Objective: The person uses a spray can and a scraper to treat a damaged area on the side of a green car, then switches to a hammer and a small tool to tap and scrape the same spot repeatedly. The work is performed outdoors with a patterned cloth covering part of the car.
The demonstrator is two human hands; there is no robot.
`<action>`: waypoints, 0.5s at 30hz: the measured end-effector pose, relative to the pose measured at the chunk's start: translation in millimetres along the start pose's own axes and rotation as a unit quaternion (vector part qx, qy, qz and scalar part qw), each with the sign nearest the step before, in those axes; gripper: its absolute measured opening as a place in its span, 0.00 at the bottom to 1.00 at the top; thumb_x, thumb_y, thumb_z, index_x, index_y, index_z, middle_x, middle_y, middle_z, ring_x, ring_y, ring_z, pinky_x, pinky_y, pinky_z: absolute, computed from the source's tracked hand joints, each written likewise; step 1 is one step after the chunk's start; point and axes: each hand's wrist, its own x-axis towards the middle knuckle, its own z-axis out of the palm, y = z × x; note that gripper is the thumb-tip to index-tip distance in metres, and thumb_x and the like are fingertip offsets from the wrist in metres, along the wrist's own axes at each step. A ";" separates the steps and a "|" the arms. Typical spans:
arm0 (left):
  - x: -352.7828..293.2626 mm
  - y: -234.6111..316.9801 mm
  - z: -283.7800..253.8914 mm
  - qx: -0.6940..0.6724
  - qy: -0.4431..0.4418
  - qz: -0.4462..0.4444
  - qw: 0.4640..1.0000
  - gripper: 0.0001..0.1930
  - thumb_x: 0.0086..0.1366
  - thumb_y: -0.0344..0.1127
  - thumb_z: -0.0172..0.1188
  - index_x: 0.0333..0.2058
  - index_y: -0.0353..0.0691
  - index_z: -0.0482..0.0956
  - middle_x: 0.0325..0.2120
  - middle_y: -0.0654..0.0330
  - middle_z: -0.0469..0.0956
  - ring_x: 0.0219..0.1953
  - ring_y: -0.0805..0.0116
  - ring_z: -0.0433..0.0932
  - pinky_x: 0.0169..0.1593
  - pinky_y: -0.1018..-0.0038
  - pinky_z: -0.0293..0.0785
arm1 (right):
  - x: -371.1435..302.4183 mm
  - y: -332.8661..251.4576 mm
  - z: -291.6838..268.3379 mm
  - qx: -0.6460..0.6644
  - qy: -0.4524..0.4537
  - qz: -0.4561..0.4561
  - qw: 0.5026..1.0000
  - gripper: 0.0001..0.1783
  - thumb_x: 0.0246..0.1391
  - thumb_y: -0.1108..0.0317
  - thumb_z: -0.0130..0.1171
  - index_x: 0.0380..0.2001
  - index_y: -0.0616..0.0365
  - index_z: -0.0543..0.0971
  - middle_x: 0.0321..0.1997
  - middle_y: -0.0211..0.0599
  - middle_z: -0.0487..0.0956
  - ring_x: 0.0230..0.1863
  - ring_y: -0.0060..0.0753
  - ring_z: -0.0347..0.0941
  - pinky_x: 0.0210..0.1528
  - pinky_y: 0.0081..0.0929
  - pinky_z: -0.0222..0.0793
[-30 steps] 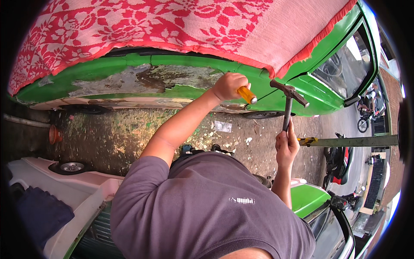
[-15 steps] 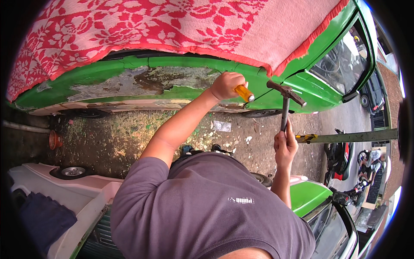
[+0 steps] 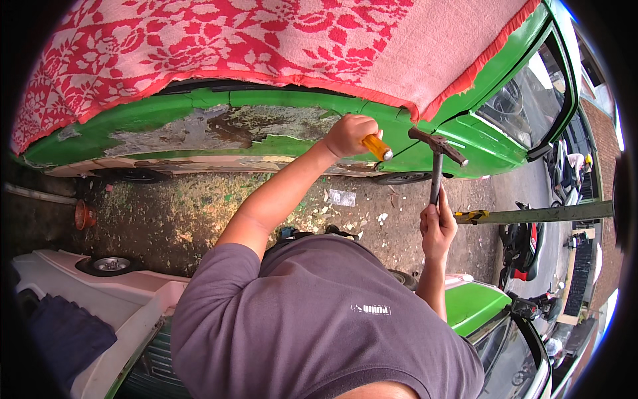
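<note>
**Hammer and chisel at a green car's flaking side**

An outdoor yard with bare, littered dirt ground [image 3: 199,213] lies between two vehicles, and a paved street with parked motorbikes runs off at the right edge.

The left hand [image 3: 351,135] is closed in a full fist round the orange-handled tool [image 3: 376,147], only the butt end of the handle showing out of the fist; the working tip is hidden behind the hand, against the side panel of the green car [image 3: 279,110]. The right hand [image 3: 437,229] is wrapped tightly round the lower end of the hammer [image 3: 436,159], whose dark shaft stands nearly upright with the metal head at the top, just to the right of the orange handle and apart from it.

Where the left hand rests, the car's paint has come away in a long patch [image 3: 219,130] of bare, rusty metal running leftward along the body. A red and pink flowered cloth [image 3: 266,40] covers the car's roof and hangs over its upper edge. The car's windows show at the right.

Below the hands, the person's grey shirt [image 3: 319,326] fills the lower middle. A white vehicle body [image 3: 113,292] with a wheel lies at lower left, and another green panel [image 3: 475,306] at lower right. A small orange pot [image 3: 84,215] sits on the ground at far left.
</note>
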 end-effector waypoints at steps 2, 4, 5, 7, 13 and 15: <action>-0.5 0.5 1.0 -0.001 0.009 -0.016 1.000 0.15 0.52 0.27 0.65 0.20 0.41 0.64 0.15 0.57 0.66 0.17 0.56 0.69 0.21 0.65 0.64 | -0.7 0.6 -0.9 -0.010 -0.004 -0.002 1.000 0.27 0.59 0.76 0.50 0.63 0.59 0.65 0.21 0.21 0.65 0.19 0.11 0.56 0.22 0.12 0.54; 0.7 0.0 1.9 -0.004 0.016 -0.027 0.999 0.15 0.52 0.27 0.65 0.20 0.41 0.64 0.15 0.57 0.66 0.17 0.55 0.69 0.22 0.66 0.64 | -4.4 2.1 -0.9 -0.037 -0.005 -0.067 0.997 0.28 0.59 0.78 0.49 0.63 0.58 0.65 0.21 0.22 0.66 0.19 0.13 0.56 0.22 0.12 0.55; 1.7 -0.6 2.2 -0.005 0.019 -0.032 0.999 0.15 0.52 0.27 0.65 0.20 0.40 0.64 0.15 0.56 0.66 0.17 0.55 0.69 0.22 0.66 0.64 | -7.1 2.8 -0.9 -0.051 -0.006 -0.099 0.994 0.28 0.58 0.79 0.49 0.63 0.57 0.65 0.20 0.23 0.66 0.19 0.13 0.57 0.22 0.13 0.56; 3.2 -3.0 3.4 -0.008 0.023 -0.043 0.999 0.14 0.53 0.28 0.65 0.21 0.40 0.65 0.15 0.56 0.67 0.18 0.55 0.69 0.22 0.66 0.64 | -14.6 4.5 -0.6 -0.048 0.017 -0.179 0.983 0.28 0.58 0.80 0.49 0.63 0.56 0.66 0.20 0.25 0.67 0.18 0.15 0.58 0.23 0.14 0.57; 10.5 -5.5 3.3 0.004 0.027 -0.045 0.999 0.14 0.52 0.27 0.66 0.21 0.39 0.65 0.16 0.55 0.69 0.19 0.56 0.71 0.23 0.67 0.65 | -6.3 2.5 0.7 -0.182 -0.030 -0.196 0.963 0.29 0.60 0.79 0.47 0.65 0.56 0.62 0.21 0.25 0.67 0.20 0.13 0.58 0.21 0.13 0.54; 8.7 -7.6 5.6 0.014 0.013 -0.053 0.998 0.14 0.52 0.27 0.66 0.21 0.39 0.65 0.16 0.55 0.69 0.19 0.56 0.71 0.23 0.67 0.66 | -15.1 -0.9 -6.5 -0.125 0.000 -0.184 0.975 0.29 0.60 0.80 0.47 0.64 0.57 0.63 0.20 0.25 0.67 0.19 0.14 0.57 0.21 0.14 0.55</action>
